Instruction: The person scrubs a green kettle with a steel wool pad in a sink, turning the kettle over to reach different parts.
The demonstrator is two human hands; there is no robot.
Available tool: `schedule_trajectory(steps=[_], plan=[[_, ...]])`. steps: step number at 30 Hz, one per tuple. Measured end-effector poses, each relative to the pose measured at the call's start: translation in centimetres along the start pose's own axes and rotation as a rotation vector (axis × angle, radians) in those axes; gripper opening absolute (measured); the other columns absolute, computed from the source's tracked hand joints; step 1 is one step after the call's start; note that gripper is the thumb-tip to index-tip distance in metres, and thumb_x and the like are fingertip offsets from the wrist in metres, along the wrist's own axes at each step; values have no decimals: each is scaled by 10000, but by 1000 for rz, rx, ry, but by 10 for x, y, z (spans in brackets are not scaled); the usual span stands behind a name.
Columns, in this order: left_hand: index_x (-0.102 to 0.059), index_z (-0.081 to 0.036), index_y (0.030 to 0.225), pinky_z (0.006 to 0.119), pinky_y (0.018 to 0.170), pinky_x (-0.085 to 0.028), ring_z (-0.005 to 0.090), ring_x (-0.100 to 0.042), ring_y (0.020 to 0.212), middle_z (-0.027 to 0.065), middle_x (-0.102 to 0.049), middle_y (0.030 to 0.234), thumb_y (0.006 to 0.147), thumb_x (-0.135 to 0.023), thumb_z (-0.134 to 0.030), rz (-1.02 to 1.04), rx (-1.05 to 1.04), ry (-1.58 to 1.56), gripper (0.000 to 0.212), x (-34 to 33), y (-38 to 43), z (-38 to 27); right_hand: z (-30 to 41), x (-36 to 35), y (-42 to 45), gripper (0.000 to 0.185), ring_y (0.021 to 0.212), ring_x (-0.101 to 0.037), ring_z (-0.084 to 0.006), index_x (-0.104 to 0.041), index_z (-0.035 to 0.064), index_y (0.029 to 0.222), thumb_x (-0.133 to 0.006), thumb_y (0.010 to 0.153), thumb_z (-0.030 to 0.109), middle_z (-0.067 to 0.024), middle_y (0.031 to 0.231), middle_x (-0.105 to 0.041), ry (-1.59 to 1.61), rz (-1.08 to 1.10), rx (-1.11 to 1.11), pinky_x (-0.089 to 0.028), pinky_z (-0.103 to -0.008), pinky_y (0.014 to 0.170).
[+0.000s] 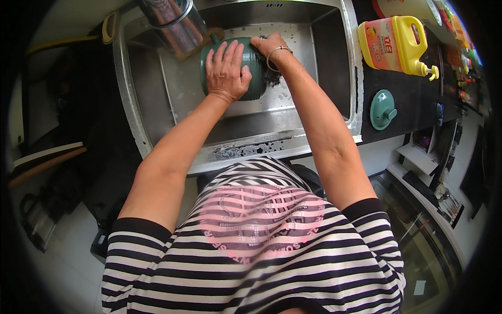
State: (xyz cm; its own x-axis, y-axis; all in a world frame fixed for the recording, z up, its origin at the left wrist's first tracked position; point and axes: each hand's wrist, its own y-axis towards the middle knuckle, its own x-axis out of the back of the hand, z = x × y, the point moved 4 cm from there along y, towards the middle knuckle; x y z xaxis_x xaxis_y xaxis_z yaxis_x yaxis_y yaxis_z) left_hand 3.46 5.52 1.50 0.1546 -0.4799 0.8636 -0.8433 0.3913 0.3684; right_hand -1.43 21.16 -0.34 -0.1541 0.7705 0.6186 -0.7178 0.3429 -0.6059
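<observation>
A green lidded-type pot (255, 88) lies on its side in the stainless steel sink (188, 100). My left hand (227, 70) presses flat over its side, fingers slightly spread and pointing away from me. At the pot's right end is my right hand (270, 47), its fingers curled over the edge, with a silver bangle at the wrist. Dark, frizzy scouring material (271, 78) shows below and beside that hand; how much of it is in the fingers is hidden. A green lid (382, 110) with a knob rests on the dark counter to the right.
A metal cylinder (176, 27), apparently the tap area's fitting or a container, rises over the sink's upper left. A yellow detergent jug (396, 47) with a pump lies right of the sink on the dark counter (415, 94). The sink's front rim (243, 149) is wet.
</observation>
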Motion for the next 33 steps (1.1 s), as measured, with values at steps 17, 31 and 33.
schedule_trajectory(steps=[17,31,33], plan=[[-490,-67,1249,471,1025,-266,293,-425,1201,110,-483,1291,785,-431,-279,30,9,66,514,-6,7,9,-61,-40,-60,527,984,-507,-478,-537,-20,1148,-463,842,403,-368,1040,-510,197,-166,298,-419,-462,881],[-487,-56,1242,466,1021,-267,309,-428,1193,118,-490,1279,776,-434,-276,26,-50,46,517,-2,4,2,-63,-38,-51,483,1001,-480,-480,-598,16,1118,-431,851,382,-305,1000,-584,242,-133,356,-395,-445,909],[-487,-56,1242,466,1021,-266,309,-427,1193,117,-491,1277,777,-432,-281,6,-59,46,519,-3,8,2,-55,-33,-32,439,973,-494,-478,-622,26,1063,-436,849,362,-298,996,-584,238,-105,401,-398,-447,899]])
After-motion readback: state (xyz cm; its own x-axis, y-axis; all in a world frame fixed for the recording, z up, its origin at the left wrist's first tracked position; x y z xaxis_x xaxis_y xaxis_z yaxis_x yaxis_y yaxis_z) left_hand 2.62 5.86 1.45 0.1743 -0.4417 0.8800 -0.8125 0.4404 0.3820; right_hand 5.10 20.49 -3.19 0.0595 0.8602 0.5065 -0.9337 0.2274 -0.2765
